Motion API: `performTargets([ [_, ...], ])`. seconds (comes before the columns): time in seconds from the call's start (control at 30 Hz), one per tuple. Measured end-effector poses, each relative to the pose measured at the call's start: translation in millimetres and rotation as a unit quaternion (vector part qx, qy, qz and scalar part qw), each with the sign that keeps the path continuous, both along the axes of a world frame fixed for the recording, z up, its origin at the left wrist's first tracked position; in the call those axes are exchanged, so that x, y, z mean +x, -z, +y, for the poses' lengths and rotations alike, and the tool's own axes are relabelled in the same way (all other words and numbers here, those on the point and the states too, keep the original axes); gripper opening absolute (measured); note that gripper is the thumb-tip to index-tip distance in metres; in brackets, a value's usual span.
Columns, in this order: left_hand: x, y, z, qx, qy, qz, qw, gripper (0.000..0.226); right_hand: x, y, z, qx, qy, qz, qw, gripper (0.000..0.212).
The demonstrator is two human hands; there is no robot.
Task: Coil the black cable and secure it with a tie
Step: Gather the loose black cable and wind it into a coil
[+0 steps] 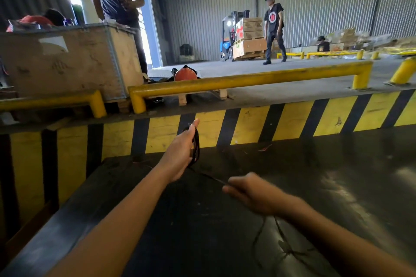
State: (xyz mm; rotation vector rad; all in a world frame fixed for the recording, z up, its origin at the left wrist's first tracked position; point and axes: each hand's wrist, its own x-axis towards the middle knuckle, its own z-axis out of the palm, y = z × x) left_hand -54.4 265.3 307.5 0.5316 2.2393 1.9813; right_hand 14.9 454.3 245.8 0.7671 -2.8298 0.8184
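My left hand (pixel 180 153) is held up over the dark table, closed around several loops of the black cable (pixel 196 146) that hang from my palm. From the coil a taut strand runs down and right to my right hand (pixel 249 193), which pinches it and looks blurred. Past my right wrist the loose tail of the cable (pixel 281 240) trails in slack curves across the dark table (pixel 225 227) toward the near edge. No tie is visible.
A yellow-and-black striped wall (pixel 270 121) rises just behind the table, topped by yellow guard rails (pixel 247 81). A wooden crate (pixel 67 60) and a standing person are at upper left. Farther off, a person walks near a forklift (pixel 234 36) with boxes.
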Motion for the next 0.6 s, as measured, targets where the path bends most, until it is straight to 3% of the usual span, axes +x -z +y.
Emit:
performTargets([
  [0.1, -4.9, 18.5, -14.3, -0.177, 0.036, -0.021, 0.983, 0.045, -15.5, -45.1, 34.7, 0.033, 0.043, 0.078, 0.995, 0.019],
  [0.23, 17.4, 21.8, -2.0, -0.253, 0.188, -0.148, 0.937, 0.047, -34.7, -77.4, 51.6, 0.036, 0.098, 0.174, 0.979, 0.024],
  [0.33, 33.2, 8.7, 7.9, -0.103, 0.323, -0.221, 0.914, 0.040, -42.9, -70.7, 47.5, -0.062, 0.159, 0.209, 0.963, 0.021],
  [0.43, 41.0, -11.7, 11.0, 0.081, 0.353, -0.226, 0.904, 0.046, -37.7, -34.2, 28.1, -0.139, 0.118, 0.132, 0.974, 0.022],
  [0.5, 39.9, -21.8, 16.8, 0.179, 0.298, -0.189, 0.918, 0.048, -26.4, -7.6, 4.8, -0.132, 0.070, 0.058, 0.987, 0.020],
  [0.6, 23.4, -27.4, 19.5, 0.256, 0.136, -0.095, 0.952, 0.045, -10.8, 14.0, -20.7, -0.032, 0.026, 0.006, 0.999, 0.017],
])
